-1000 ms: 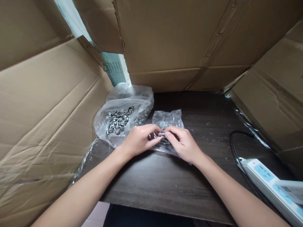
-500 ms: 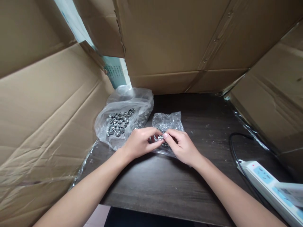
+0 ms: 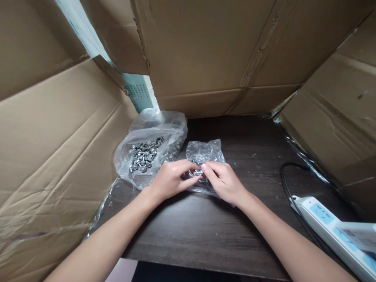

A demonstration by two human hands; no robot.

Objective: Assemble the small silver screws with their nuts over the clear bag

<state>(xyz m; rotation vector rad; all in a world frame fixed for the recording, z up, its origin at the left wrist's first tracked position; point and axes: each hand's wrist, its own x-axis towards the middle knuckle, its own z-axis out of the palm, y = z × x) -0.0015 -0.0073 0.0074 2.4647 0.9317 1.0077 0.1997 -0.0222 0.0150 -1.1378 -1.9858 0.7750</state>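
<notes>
One metal bolt point(image 3: 198, 172) showed near frame centre, the right hand point(image 3: 227, 179) pinching it while the left hand point(image 3: 168, 179) curled close, grip unclear, by a plastic bag point(image 3: 205, 149).

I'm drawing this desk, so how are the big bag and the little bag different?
The big bag is cloudy white, while the little bag is clearer and crinkly. The big bag gapes open, showing a pile of bolts; the little bag is partly hidden by the left hand and right hand. Both are plastic, on the dark tabletop.
</notes>
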